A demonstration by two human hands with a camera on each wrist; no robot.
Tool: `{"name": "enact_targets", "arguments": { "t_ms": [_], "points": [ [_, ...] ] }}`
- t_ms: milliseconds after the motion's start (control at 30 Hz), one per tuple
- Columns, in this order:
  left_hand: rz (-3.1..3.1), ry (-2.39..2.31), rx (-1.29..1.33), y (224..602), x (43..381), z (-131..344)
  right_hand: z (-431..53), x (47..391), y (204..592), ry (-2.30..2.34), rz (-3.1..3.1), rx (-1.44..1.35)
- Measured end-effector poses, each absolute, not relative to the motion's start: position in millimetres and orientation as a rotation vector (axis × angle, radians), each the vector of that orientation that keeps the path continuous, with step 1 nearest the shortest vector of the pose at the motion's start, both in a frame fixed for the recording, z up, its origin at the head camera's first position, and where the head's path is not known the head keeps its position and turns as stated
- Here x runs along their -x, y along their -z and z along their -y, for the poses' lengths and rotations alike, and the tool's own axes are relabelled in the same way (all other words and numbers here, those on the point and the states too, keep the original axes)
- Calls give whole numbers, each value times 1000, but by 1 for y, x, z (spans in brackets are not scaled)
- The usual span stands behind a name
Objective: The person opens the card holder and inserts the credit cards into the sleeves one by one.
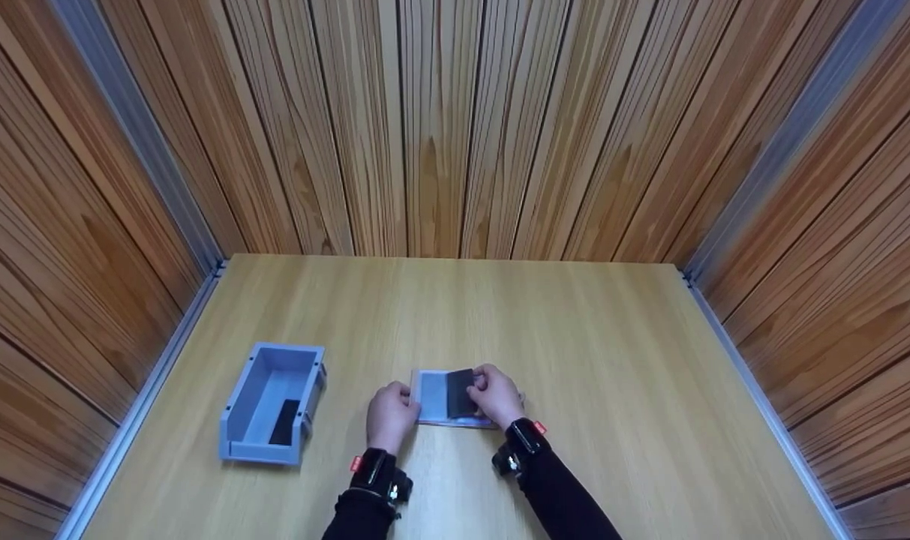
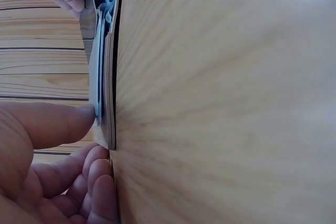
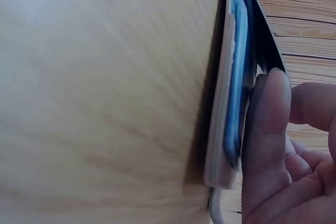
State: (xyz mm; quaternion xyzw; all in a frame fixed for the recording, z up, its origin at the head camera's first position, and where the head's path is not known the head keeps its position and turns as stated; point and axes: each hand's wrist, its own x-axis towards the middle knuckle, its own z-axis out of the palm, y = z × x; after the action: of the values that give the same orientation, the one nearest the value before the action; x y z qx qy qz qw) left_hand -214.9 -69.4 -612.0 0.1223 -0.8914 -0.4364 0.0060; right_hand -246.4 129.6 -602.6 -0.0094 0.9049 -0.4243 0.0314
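A card holder with a pale pinkish cover and bluish clear sleeves lies open on the table. My left hand is at its left end; in the left wrist view the thumb presses on the sleeves while the other fingers curl in at the cover's edge. Between thumb and index finger, my right hand pinches a black card. That card stands tilted over the sleeves, its far edge raised in the right wrist view. A thin strap sticks out from the holder's right end.
To the left stands a blue-grey plastic bin with a low front, and a flat black piece lies inside it. Wooden panel walls enclose the table at the back and both sides, with metal rails along the side edges.
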Motion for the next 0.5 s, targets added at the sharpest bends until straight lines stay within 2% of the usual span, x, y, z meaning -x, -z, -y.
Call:
{"name": "enact_targets", "arguments": {
  "t_ms": [267,500],
  "points": [
    [2765,1321,-322,614,214,71,-125,248,607,1327,-2809,86],
    [2751,1315,-288,615,214,73,-114,247,606,1327,-2719,14]
  ]
}}
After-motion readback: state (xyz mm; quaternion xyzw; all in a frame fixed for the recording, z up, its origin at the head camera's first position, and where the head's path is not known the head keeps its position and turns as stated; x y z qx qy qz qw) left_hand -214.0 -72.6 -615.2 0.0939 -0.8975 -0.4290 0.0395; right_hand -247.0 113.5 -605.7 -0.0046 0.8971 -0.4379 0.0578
